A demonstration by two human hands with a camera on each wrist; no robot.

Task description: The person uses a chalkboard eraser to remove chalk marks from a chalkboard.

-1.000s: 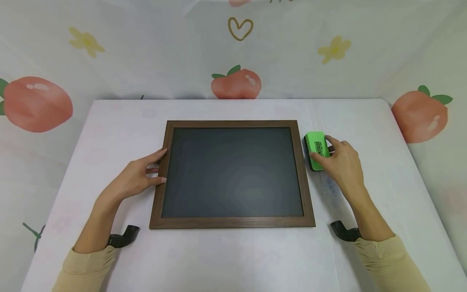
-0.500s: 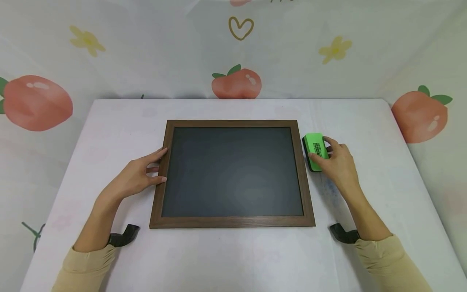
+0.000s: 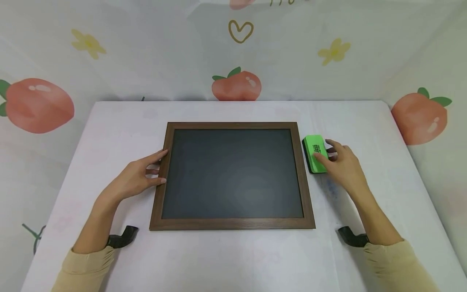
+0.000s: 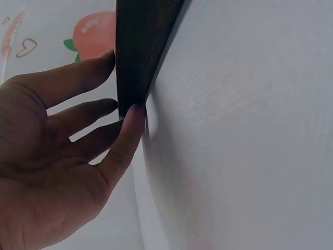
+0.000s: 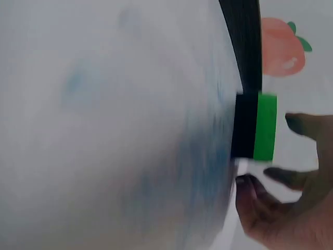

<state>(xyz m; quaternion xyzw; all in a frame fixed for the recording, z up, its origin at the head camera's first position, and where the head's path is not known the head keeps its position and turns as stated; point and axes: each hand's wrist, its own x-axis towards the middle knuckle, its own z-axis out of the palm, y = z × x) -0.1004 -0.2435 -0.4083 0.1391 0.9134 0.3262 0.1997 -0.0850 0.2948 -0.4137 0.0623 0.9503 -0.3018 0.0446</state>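
A blackboard point(image 3: 233, 174) in a brown wooden frame lies on the white table. My left hand point(image 3: 127, 178) rests at the frame's left side, thumb and index fingertip on its edge and the other fingers against the outer side. In the left wrist view, the fingers touch the dark frame edge point(image 4: 145, 47) without curling round it. Just right of the frame lies a green board eraser point(image 3: 314, 152) with a dark underside. Beside it is my right hand point(image 3: 343, 168), thumb over the top in the head view. The right wrist view shows gaps between the fingers and the eraser point(image 5: 265, 127).
The white table point(image 3: 226, 259) carries faint blue smudges near the right hand. A white cloth point(image 3: 153, 48) printed with peaches and flowers hangs behind and at the sides. Each wrist wears a black band mount point(image 3: 354, 237).
The eraser has shifted slightly left, closer to the frame. My right hand has loosened its fingers from it and drawn a little to the right. The left hand and blackboard stay put.
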